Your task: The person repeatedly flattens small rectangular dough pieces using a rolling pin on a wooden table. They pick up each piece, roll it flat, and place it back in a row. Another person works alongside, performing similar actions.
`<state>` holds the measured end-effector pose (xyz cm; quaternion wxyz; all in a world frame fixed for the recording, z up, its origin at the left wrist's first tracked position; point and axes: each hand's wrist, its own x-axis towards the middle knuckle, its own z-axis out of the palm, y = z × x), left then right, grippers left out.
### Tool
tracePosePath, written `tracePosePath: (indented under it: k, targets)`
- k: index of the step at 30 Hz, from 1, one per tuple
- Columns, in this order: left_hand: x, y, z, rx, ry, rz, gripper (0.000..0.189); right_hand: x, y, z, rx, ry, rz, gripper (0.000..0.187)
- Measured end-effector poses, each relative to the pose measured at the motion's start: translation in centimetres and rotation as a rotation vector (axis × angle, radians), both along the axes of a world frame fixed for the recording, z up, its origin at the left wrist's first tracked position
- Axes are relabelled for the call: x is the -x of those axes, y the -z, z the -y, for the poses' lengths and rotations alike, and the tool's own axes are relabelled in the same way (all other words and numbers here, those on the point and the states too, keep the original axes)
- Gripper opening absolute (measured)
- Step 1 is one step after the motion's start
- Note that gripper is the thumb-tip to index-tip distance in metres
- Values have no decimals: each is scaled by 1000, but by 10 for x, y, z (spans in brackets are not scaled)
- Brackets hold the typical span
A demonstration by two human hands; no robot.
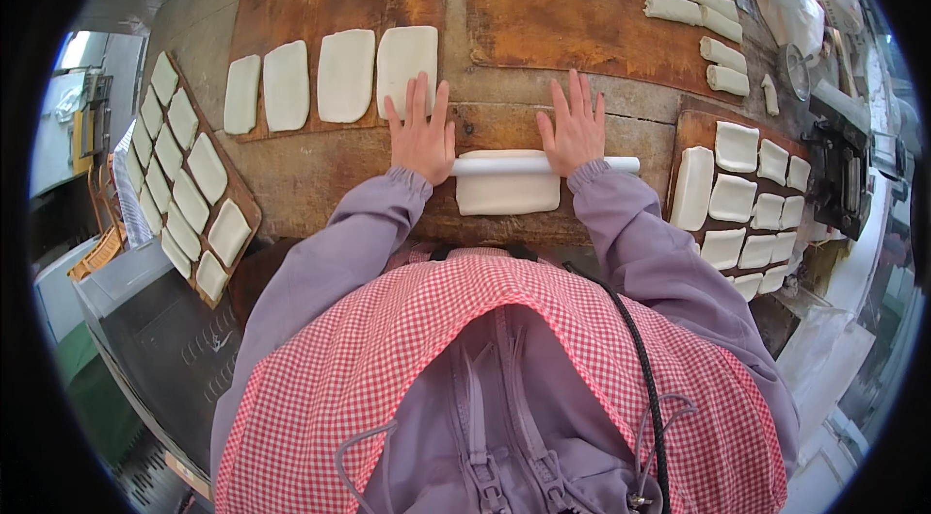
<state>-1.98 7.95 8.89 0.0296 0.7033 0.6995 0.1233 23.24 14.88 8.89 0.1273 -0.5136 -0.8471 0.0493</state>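
Note:
A white rolling pin (502,165) lies crosswise over a flattened rectangle of dough (508,195) near the table's front edge. My left hand (422,128) rests flat at the pin's left end, fingers apart and pointing away from me, the fingertips reaching to a dough sheet (407,59). My right hand (574,125) lies over the pin just at the dough's right side, its fingers straight; the pin sticks out past it. Both palms press from above, with no fingers wrapped around the pin. More flat dough pieces (346,76) stand in a row at the left.
A board of dough pieces (244,205) juts out at left, and another dough-covered board (684,128) lies at right. Rolled dough strips (673,8) sit on the far right board. A dark metal device (840,179) and a clear bowl (794,70) stand at the right edge.

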Motion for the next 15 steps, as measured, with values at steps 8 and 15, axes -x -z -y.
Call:
tracePosePath:
  k: [8,15]
  targets:
    - [-13,14,135,66,261,221,73,-34,-9,120,114,-99,-33,54]
    - [-5,-2,38,-3,159,120,70,-3,-9,39,51,-73,22,56]
